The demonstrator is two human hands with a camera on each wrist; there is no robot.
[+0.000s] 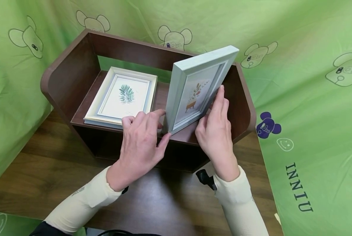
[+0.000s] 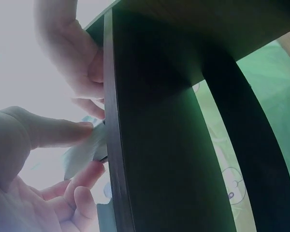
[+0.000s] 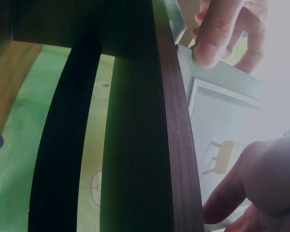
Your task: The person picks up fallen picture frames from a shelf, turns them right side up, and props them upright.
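A pale grey-green picture frame (image 1: 203, 93) with a print of a plant on a small stool stands upright and angled on the right part of the dark brown shelf (image 1: 66, 77). My left hand (image 1: 141, 137) pinches its near lower corner between thumb and fingers; the left wrist view shows that thumb (image 2: 63, 133) on the corner. At the frame's right side, my right hand (image 1: 217, 131) holds the lower edge, fingers stretched along it. In the right wrist view its thumb (image 3: 227, 198) overlaps the print. A cream frame (image 1: 121, 98) with a green leaf print lies flat to the left.
The shelf has raised side panels, a back rail (image 1: 134, 49) and a dark compartment (image 1: 111, 144) below. It stands on a wooden table (image 1: 37, 157), with a green patterned cloth (image 1: 305, 131) around the back and sides.
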